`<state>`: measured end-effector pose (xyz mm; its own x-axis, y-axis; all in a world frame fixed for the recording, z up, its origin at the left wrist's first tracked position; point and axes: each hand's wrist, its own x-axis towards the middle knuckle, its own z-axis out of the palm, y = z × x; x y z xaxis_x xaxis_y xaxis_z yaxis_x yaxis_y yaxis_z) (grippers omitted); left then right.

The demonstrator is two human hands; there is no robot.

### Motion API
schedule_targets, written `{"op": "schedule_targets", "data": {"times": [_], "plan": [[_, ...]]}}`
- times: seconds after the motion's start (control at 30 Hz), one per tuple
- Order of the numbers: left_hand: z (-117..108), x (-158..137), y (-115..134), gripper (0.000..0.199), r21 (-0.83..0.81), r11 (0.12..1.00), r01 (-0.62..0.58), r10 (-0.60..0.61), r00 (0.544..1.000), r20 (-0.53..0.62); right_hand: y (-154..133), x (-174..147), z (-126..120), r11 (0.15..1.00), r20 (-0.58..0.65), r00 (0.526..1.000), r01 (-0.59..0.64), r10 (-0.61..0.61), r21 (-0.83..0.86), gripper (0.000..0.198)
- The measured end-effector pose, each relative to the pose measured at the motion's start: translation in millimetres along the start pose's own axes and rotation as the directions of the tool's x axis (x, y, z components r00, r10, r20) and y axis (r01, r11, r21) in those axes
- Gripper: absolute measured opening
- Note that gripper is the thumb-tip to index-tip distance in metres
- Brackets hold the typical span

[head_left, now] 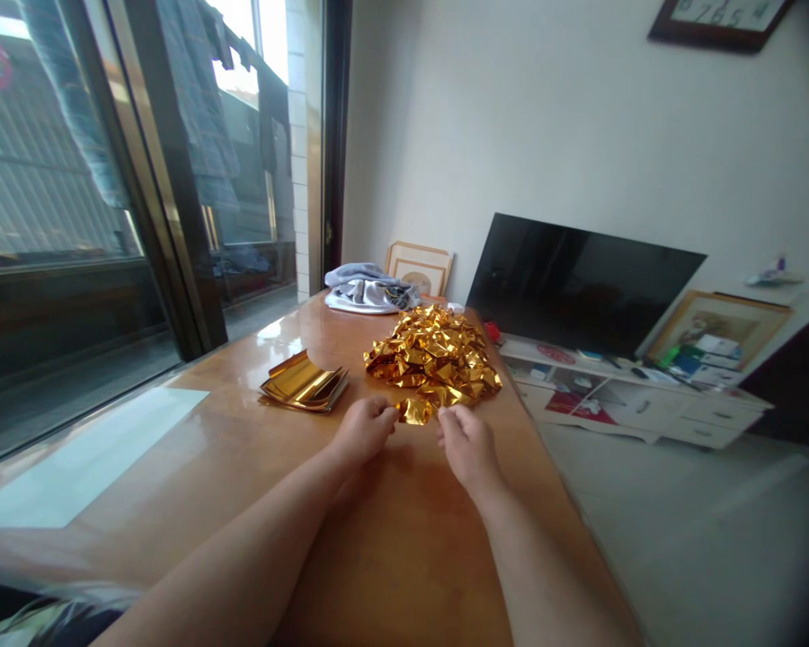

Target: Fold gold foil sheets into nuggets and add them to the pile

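Left hand [365, 429] and right hand [467, 442] are closed, fingertips pinching 1 gold foil piece [415, 412] at opposite ends, just below frame center, foil pile [435, 349] above it on surface [395, 548].

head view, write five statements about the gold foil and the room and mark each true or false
1. The left hand and right hand hold a small gold foil piece between them. True.
2. The heap of folded gold foil is to the left of the stack of flat sheets. False: the heap of folded gold foil is to the right of the stack of gold foil sheets.
3. A pile of cloth rests toward the far end of the table. True.
4. The television shows a bright picture. False: the television screen is dark.
5. The wall clock is cut off by the picture's top edge. True.
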<state>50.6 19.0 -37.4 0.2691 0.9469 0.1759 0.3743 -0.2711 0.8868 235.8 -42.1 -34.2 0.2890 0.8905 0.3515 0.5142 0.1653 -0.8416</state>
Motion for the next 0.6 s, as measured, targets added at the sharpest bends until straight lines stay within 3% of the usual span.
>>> {"op": "schedule_targets", "data": {"times": [0.17, 0.4, 0.6], "plan": [[-0.5, -1.1, 4.0, 0.028, -0.103, 0.991, 0.088, -0.086, 0.996, 0.022, 5.8, 5.3, 1.2, 0.984, 0.046, 0.994, -0.104, 0.098, 0.144, 0.037], [-2.7, -2.8, 6.9, 0.026, -0.161, 0.976, 0.148, -0.142, 0.989, 0.049, -16.7, -7.2, 6.0, 0.971, 0.209, 0.975, 0.023, -0.074, 0.238, 0.043], [-4.0, -1.7, 7.7, 0.025, -0.080, 0.994, 0.076, -0.073, 0.996, 0.042, -21.3, -9.8, 7.3, 0.982, 0.247, 0.966, 0.025, -0.072, 0.188, 0.038]]}}
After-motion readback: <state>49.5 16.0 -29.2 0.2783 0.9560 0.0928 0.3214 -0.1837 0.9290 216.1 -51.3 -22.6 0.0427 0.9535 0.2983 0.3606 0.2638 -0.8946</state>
